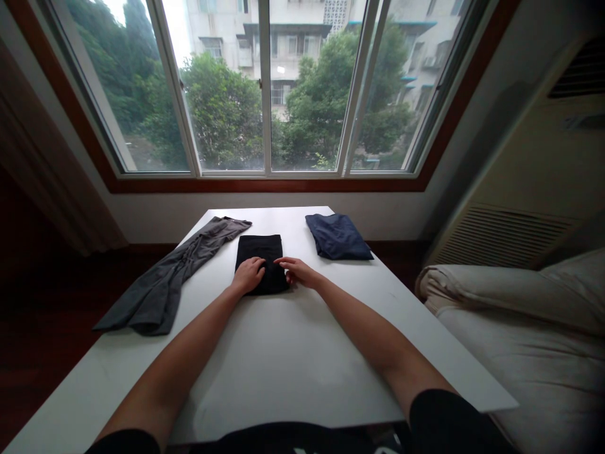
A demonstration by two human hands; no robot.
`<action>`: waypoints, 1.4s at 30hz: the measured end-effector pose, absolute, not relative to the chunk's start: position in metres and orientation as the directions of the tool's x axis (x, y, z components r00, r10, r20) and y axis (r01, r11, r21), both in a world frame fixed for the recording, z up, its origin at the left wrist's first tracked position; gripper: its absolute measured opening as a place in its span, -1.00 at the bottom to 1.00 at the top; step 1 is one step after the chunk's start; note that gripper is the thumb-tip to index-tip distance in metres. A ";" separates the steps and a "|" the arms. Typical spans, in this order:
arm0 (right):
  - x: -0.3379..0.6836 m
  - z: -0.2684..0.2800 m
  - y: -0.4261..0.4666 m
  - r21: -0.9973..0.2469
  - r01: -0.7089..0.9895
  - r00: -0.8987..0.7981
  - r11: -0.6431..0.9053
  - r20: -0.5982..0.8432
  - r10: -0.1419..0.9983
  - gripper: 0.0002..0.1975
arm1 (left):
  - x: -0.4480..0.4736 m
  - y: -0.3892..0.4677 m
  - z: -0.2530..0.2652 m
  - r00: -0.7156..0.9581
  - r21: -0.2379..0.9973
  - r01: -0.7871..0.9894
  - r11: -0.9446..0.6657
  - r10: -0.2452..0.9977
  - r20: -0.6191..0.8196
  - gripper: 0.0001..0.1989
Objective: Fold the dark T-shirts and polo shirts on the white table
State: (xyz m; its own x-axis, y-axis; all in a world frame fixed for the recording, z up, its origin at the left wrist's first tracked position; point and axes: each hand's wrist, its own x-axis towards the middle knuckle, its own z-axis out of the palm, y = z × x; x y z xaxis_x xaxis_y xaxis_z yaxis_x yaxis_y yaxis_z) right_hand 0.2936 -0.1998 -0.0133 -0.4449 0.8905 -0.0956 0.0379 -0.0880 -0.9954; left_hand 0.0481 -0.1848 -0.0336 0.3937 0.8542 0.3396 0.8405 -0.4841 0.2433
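A black garment (261,247), folded into a compact rectangle, lies flat in the middle of the white table (283,353). My left hand (249,274) rests on its left side, palm down with the fingers lying over the cloth. At the right edge of the same garment is my right hand (297,271), its index finger stretched across the cloth and the other fingers partly hidden. To the left, grey trousers (189,265) lie lengthwise, loosely spread along the table's side. A folded dark blue garment (338,236) sits at the far right.
Beyond the table is a wide window (265,94) with a brown wooden frame. A sofa with a pale cover (515,302) stands close on the right, beside a beige floor-standing air conditioner (534,170). A curtain (57,164) hangs at left.
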 end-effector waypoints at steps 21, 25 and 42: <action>0.306 -0.009 -0.196 -0.982 0.057 -0.370 -0.178 -0.187 0.910 -0.66 | 0.047 -0.186 -0.033 0.392 0.244 0.842 -0.482 0.856 0.337 -0.58; 0.300 -0.009 -0.200 -0.984 0.033 -0.399 -0.176 -0.175 0.900 -0.64 | 0.047 -0.186 -0.033 0.387 0.254 0.842 -0.476 0.861 0.331 -0.59; 0.281 -0.017 -0.201 -0.993 0.100 -0.274 0.059 0.029 0.961 -0.64 | 0.047 -0.184 -0.035 0.397 0.237 0.841 -0.487 0.852 0.342 -0.58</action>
